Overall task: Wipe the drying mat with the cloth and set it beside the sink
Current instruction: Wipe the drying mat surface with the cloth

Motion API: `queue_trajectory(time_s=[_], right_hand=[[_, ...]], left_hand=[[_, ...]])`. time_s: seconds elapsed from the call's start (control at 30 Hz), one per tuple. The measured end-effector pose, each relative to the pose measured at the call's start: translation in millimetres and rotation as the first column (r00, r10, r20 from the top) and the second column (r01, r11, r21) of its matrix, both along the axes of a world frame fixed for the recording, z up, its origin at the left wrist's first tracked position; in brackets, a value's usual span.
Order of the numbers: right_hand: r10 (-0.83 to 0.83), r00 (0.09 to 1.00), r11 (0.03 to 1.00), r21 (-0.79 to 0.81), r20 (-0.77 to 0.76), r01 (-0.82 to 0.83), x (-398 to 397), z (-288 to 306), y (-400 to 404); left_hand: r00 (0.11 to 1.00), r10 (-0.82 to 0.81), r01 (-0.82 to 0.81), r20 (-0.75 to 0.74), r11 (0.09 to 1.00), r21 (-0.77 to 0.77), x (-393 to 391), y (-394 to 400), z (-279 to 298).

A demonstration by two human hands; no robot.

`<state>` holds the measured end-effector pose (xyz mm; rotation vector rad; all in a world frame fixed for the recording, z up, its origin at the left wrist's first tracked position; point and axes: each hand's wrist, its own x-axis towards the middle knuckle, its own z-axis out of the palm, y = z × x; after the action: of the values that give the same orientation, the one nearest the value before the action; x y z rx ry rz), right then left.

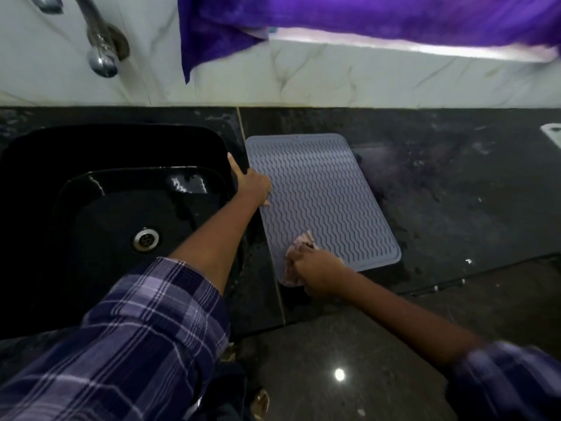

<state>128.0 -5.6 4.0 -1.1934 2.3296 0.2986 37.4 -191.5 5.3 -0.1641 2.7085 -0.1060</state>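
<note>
A grey ribbed drying mat (321, 196) lies flat on the black counter just right of the black sink (100, 205). My left hand (250, 183) presses on the mat's left edge, index finger stretched toward the sink rim. My right hand (315, 273) is closed around a crumpled pinkish cloth (299, 253) at the mat's near left corner, with the cloth touching the mat.
A chrome tap (101, 47) sticks out of the marble wall above the sink. A purple towel (349, 16) hangs from the ledge behind. A white object (552, 135) peeks in at the far right, and a thin dark rod (473, 276) lies on the counter's right side.
</note>
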Motion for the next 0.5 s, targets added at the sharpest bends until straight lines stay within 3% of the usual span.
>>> queue_trajectory(time_s=[0.07, 0.13, 0.2, 0.3, 0.4, 0.5], right_hand=[[-0.192, 0.978, 0.981, -0.02, 0.081, 0.194, -44, 17, -30], [-0.299, 0.954, 0.943, -0.154, -0.016, 0.294, -80, 21, -53], [-0.244, 0.939, 0.968, -0.126, -0.242, 0.219, -84, 8, -60], [-0.156, 0.943, 0.988, -0.049, -0.293, 0.148, -44, -18, -40], [-0.129, 0.984, 0.991, -0.032, -0.119, 0.126, -3, -22, 1], [-0.213, 0.944, 0.977, 0.047, 0.253, 0.208, -25, 17, 15]], left_hand=[[0.999, 0.01, -0.01, -0.033, 1.0, 0.0, -1, 1, -3], [0.998, 0.037, -0.036, -0.053, 0.999, 0.017, -2, 3, -6], [0.997, 0.055, -0.054, -0.057, 0.998, 0.023, -2, 3, -7], [0.999, 0.017, -0.017, -0.042, 1.0, 0.002, -5, -1, -9], [0.999, -0.015, 0.016, -0.039, 1.0, 0.022, -5, -5, -10], [0.997, -0.042, 0.044, -0.068, 0.999, 0.024, -12, -9, -7]])
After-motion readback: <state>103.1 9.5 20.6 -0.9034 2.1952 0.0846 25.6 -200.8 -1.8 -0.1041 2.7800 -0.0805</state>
